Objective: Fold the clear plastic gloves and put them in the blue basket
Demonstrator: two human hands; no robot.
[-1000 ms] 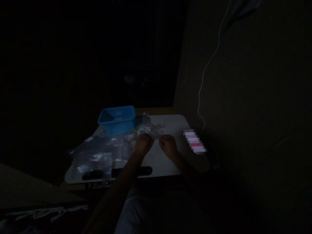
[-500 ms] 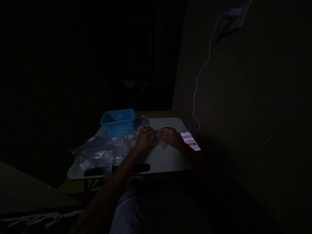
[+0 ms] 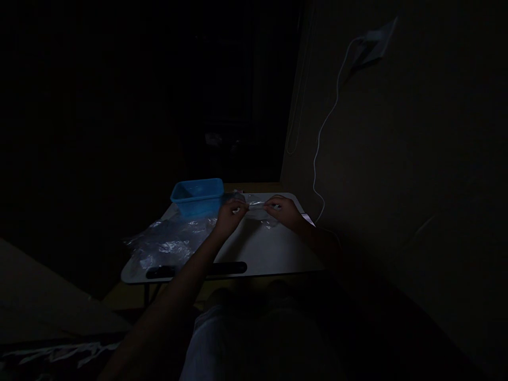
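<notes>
A clear plastic bag (image 3: 257,214) is stretched between my two hands above the white folding table (image 3: 270,254). My left hand (image 3: 230,214) pinches its left side between thumb and fingers. Opposite it, my right hand (image 3: 282,210) grips the right side in the same way. More crumpled clear plastic (image 3: 170,246) lies in a heap on the table to the left of my left hand. Behind that heap stands a blue plastic basket (image 3: 198,198); its inside is too dark to make out.
A phone (image 3: 307,218) lies at the table's right edge, mostly covered by my right arm. A white cable (image 3: 317,153) hangs down the right wall from a socket (image 3: 375,45). The table's front has a dark slot (image 3: 234,268). The room is very dark.
My hands have moved slightly farther apart and forward, and the clear bag now shows spread between them. My right arm now covers most of the phone. The view has shifted a little.
</notes>
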